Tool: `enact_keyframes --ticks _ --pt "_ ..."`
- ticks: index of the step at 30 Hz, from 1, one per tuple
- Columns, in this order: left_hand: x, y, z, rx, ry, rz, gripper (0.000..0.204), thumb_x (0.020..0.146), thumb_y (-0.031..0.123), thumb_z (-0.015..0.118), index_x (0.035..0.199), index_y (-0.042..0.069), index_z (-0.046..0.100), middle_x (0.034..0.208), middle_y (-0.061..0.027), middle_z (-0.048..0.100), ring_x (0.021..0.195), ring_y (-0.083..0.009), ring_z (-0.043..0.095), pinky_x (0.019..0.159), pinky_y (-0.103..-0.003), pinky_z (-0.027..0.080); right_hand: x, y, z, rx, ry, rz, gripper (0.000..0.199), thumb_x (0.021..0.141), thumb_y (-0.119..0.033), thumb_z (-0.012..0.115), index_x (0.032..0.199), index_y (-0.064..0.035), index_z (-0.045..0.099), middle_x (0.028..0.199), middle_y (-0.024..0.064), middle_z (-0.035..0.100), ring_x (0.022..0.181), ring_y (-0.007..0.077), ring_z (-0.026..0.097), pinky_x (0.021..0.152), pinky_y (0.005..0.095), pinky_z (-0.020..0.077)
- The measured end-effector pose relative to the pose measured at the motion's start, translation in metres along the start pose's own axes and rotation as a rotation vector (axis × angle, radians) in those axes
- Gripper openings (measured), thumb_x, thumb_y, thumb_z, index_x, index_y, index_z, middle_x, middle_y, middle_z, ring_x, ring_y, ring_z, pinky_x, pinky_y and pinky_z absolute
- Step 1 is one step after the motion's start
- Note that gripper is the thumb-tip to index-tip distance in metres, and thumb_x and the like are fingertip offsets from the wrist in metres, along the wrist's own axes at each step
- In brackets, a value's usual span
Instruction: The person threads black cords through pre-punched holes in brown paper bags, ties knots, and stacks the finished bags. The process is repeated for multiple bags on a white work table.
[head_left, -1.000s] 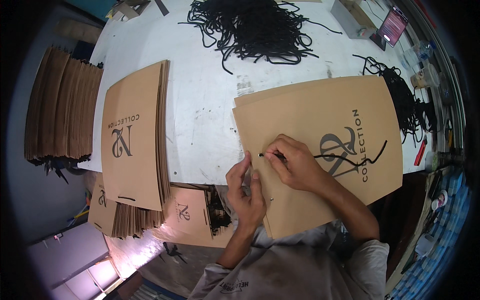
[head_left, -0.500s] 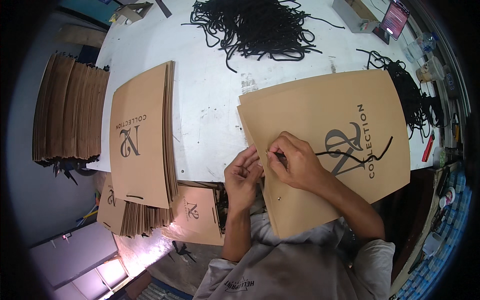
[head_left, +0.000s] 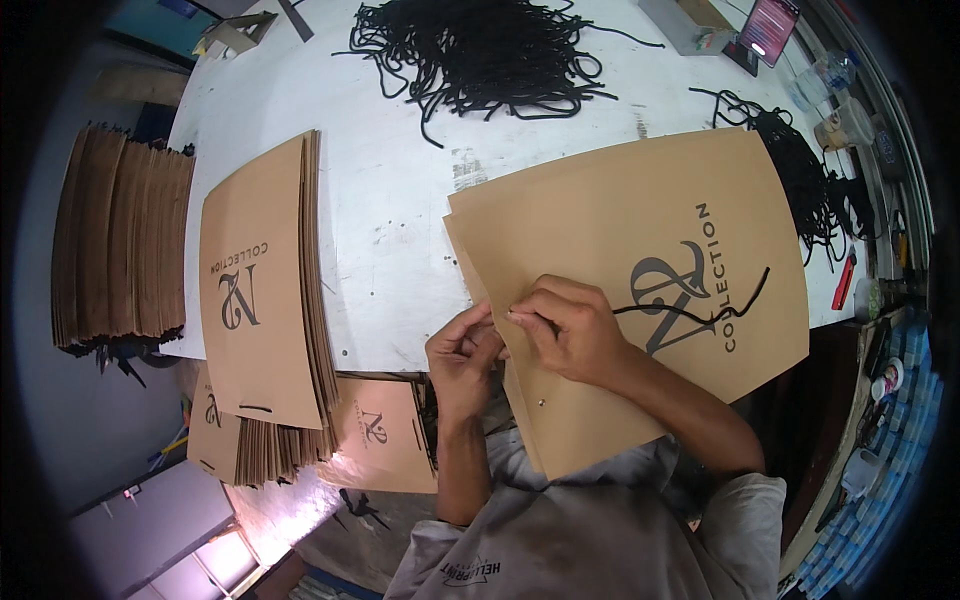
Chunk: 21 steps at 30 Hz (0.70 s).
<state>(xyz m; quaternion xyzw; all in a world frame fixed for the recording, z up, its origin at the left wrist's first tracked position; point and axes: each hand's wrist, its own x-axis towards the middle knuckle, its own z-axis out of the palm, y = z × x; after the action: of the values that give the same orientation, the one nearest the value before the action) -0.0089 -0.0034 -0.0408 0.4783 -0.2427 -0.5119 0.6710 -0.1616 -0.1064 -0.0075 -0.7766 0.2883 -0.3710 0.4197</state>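
Note:
A flat brown paper bag (head_left: 620, 240) with dark printed lettering lies on the white table (head_left: 400, 200) in front of me. My right hand (head_left: 570, 335) rests on the bag near its left edge and pinches the end of a black cord (head_left: 720, 305) that trails to the right across the print. My left hand (head_left: 462, 355) grips the bag's left edge right beside it, fingers curled under the paper. A small hole (head_left: 541, 403) shows lower on the bag.
A stack of similar bags (head_left: 260, 290) lies to the left, more bags (head_left: 375, 435) below the table edge, and folded ones (head_left: 120, 250) stand at far left. A heap of black cords (head_left: 490, 50) sits at the back, more cords (head_left: 800, 180) and small items at right.
My hands have drawn closer together at the bag's left edge, and the cord's held end has moved left to that edge. The bag has shifted slightly.

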Motion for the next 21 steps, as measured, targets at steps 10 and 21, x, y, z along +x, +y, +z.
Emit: enact_keyframes --ticks 10,21 --pt "-0.003 -0.001 0.008 -0.047 0.023 -0.010 0.041 0.093 -0.016 0.059 0.133 -0.011 0.061 0.120 -0.0226 0.072 0.095 -0.0200 0.074 0.080 -0.030 0.062 0.000 -0.006 -0.009 0.081 -0.038 0.125 0.003 0.090 0.002 0.070 0.093 0.0021 0.070 0.085 0.0118 0.067 0.068 0.0210 0.064 0.062 0.0317 0.0490" --pt "-0.002 0.001 0.020 0.242 0.135 0.103 0.041 0.091 -0.016 0.054 0.129 -0.007 0.066 0.110 -0.0120 0.071 0.087 -0.0114 0.068 0.074 -0.022 0.055 0.000 -0.002 -0.015 0.139 -0.068 0.194 0.009 0.091 0.001 0.071 0.100 0.0033 0.069 0.088 0.0115 0.069 0.074 0.0171 0.066 0.068 0.0294 0.0531"
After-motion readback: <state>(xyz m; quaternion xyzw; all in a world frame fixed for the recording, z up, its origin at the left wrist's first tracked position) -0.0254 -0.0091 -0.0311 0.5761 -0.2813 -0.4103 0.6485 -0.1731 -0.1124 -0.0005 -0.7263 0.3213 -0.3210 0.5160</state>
